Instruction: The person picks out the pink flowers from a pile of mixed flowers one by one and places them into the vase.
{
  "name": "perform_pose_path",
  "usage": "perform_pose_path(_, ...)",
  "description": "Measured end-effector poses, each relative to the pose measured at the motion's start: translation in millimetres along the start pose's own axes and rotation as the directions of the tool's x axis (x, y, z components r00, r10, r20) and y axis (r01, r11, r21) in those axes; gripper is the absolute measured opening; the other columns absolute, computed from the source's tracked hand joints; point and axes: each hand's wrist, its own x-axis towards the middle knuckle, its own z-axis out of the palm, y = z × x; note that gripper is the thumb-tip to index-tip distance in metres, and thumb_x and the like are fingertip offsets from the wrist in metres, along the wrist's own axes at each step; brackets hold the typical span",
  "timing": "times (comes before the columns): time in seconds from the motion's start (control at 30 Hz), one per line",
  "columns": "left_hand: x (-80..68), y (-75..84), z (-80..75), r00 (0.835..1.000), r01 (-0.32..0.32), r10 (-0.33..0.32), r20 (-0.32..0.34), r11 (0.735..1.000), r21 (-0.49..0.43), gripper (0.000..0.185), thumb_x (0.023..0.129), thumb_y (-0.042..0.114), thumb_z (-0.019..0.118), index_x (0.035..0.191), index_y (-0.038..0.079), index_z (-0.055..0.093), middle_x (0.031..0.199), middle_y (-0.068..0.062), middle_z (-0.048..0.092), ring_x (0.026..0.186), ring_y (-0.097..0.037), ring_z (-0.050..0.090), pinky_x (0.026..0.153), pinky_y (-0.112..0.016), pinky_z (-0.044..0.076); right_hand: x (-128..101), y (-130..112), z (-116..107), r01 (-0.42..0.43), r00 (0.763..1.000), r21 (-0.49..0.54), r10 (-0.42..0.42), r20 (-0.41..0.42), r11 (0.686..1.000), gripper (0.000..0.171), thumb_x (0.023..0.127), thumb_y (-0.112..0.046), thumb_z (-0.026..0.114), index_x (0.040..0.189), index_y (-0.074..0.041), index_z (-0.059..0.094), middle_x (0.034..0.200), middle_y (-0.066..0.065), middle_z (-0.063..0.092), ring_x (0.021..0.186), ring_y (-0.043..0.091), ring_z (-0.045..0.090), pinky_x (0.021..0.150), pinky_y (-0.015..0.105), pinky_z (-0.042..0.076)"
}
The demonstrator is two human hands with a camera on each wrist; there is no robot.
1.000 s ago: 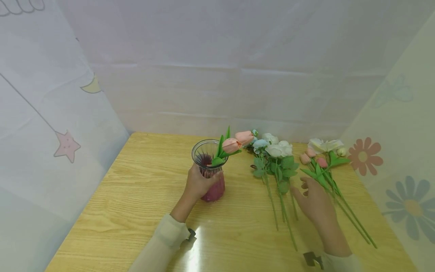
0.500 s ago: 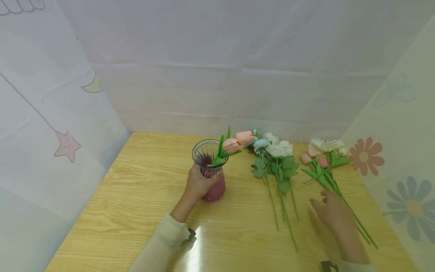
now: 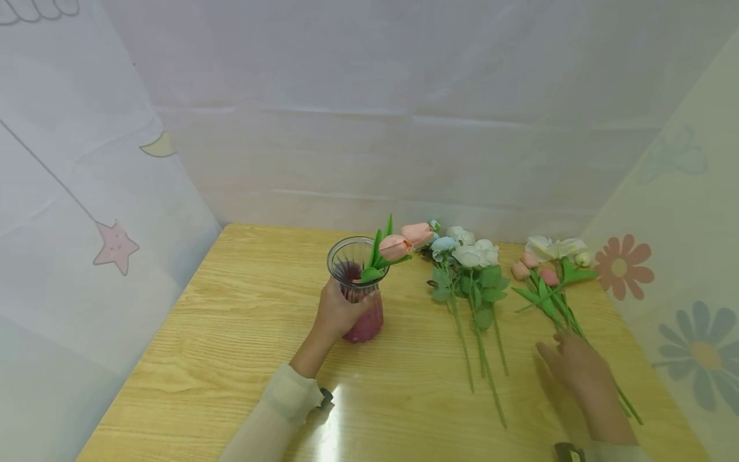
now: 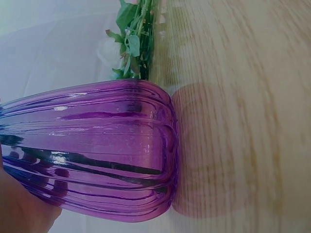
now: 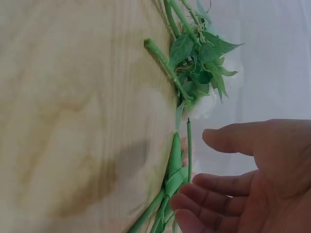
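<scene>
My left hand (image 3: 340, 311) grips the ribbed glass vase (image 3: 366, 321), its lower part purple-pink and its rim clear. Two pink tulips (image 3: 395, 247) with green leaves stand in the vase and lean right over its rim. In the left wrist view the purple vase (image 4: 107, 150) stands upright on the table. My right hand (image 3: 583, 366) hovers at the stems of a bunch of pink tulips (image 3: 548, 277) lying at the right. Its thumb and fingers are apart in the right wrist view, and the green tulip stems (image 5: 165, 204) lie just beyond the fingertips.
White roses (image 3: 475, 254) and light blue flowers (image 3: 443, 246) lie between the vase and the right bunch, stems toward me. A white flower (image 3: 554, 247) lies behind the pink tulips. Printed cloth walls (image 3: 369, 160) enclose the wooden table (image 3: 242, 308).
My right hand has moved right and toward me, from beside the white rose stems to the tulip stems. The left hand and vase have stayed in place.
</scene>
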Motion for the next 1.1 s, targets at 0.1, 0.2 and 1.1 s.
perform_pose_path(0.1,-0.3,-0.3,-0.9,1.000,-0.005,0.005,-0.001,1.000,-0.005,0.064,0.082,0.020,0.083,0.132,0.003,0.048,0.122,-0.017,0.065,0.115,-0.034,0.064,0.100,-0.051,0.053,14.1,-1.5,-2.5,0.010,1.000,-0.007,-0.010,-0.001,1.000,0.075,0.107,-0.048,0.039,0.132,0.022,0.046,0.122,0.041,0.059,0.106,0.058,0.059,0.079,0.063,0.053)
perform_pose_path(0.2,-0.7,-1.0,-1.3,1.000,-0.012,0.012,-0.002,1.000,-0.002,0.064,0.082,0.021,0.083,0.132,0.003,0.048,0.122,-0.017,0.065,0.116,-0.034,0.064,0.100,-0.051,0.053,31.1,-4.1,-6.5,0.011,1.000,-0.005,-0.011,0.000,1.000,0.077,0.107,-0.052,0.034,0.129,0.021,0.050,0.121,0.039,0.060,0.104,0.057,0.060,0.076,0.060,0.054)
perform_pose_path(1.1,0.2,-0.3,-0.9,1.000,0.015,-0.014,0.013,0.999,-0.043,0.064,0.081,0.019,0.085,0.132,0.006,0.049,0.122,-0.016,0.065,0.116,-0.031,0.064,0.102,-0.050,0.052,91.2,6.9,-13.3,-0.167,0.985,0.057,0.164,0.060,0.984,0.049,0.100,-0.034,0.034,0.079,0.004,0.058,0.078,0.021,0.057,0.069,0.032,0.056,0.056,0.037,0.048)
